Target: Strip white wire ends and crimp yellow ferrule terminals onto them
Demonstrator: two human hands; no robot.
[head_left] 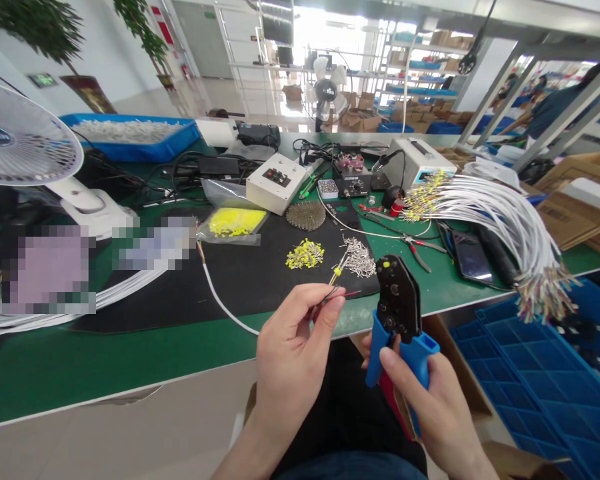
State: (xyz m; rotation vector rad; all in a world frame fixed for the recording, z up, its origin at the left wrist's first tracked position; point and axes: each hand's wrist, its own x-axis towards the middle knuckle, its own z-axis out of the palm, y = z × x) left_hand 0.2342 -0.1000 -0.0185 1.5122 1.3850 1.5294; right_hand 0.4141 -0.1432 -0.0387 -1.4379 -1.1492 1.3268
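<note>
My left hand (293,350) pinches the stripped end of a white cable (220,301) between thumb and fingers; thin coloured wires stick out, one tipped with a yellow terminal (338,271). My right hand (430,393) grips the blue handles of a black-headed crimping tool (399,303), held upright just right of the wire ends, with a small yellow piece in its jaw. Both hands hover over the table's front edge. On the black mat (240,273) lie a pile of yellow terminals (305,254) and a pile of metal pins (359,258).
A big bundle of white cables (495,213) with yellow tips lies at right, above blue bins (540,373). Pliers (420,248), a phone (473,259), a control box (276,181), a bag of yellow parts (234,223) and a white fan (25,143) stand on the green table (80,360).
</note>
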